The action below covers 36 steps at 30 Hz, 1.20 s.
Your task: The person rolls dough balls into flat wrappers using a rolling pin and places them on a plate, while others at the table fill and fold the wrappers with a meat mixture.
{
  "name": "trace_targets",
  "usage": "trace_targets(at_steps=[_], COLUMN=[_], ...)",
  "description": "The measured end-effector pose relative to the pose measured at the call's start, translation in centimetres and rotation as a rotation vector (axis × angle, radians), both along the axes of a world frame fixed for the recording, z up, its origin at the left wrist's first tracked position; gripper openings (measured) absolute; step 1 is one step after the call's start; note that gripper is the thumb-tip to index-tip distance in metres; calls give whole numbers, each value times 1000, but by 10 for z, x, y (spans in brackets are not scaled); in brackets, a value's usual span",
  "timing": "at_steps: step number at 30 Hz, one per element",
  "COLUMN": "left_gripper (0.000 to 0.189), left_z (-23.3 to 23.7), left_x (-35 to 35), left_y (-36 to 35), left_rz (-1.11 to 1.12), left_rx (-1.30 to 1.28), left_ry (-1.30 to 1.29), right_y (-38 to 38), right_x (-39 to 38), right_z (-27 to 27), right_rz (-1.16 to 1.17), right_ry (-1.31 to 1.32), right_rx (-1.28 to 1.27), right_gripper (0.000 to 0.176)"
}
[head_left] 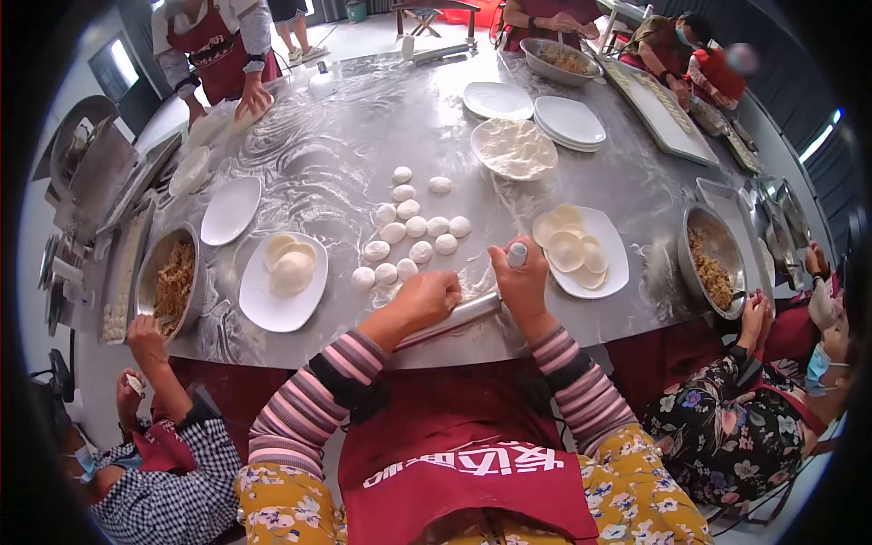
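My right hand [522, 280] is wrapped round the grey handle [517, 255] of a metal rolling pin [472, 312] at the near table edge. My left hand [431, 296] is closed in a fist just left of it, close against the pin; whatever its fingers hold is hidden. Beyond my hands lie several small floured dough balls [416, 226] in loose rows. To my right, rolled dough wrappers [567, 250] overlap on a white plate [610, 243]. On the left, another white plate [257, 300] carries more round wrappers [292, 272].
Farther back are a bowl of flour [514, 148] and stacked white plates [570, 123]. Metal bowls of filling [178, 282] [713, 263] stand at both sides. Flour streaks the steel table [336, 118]. Co-workers sit close on my left and right; others work across the table.
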<state>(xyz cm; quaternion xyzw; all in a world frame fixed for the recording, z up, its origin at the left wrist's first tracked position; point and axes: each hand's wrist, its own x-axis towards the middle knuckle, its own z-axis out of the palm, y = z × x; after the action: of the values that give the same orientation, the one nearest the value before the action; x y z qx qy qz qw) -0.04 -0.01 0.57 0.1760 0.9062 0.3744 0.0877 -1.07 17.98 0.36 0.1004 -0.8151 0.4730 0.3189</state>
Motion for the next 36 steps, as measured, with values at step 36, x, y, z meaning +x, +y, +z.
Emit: trace_targets(at_steps=[36], left_gripper=[13], left_z=[-4], left_x=[-1], left_y=[4], left_rz=[-58], left_rx=[-32], left_ry=[-77], right_y=[4], right_x=[10], right_z=[2], right_rz=[-36], right_ry=[9], right_rx=[-49], right_gripper=[22])
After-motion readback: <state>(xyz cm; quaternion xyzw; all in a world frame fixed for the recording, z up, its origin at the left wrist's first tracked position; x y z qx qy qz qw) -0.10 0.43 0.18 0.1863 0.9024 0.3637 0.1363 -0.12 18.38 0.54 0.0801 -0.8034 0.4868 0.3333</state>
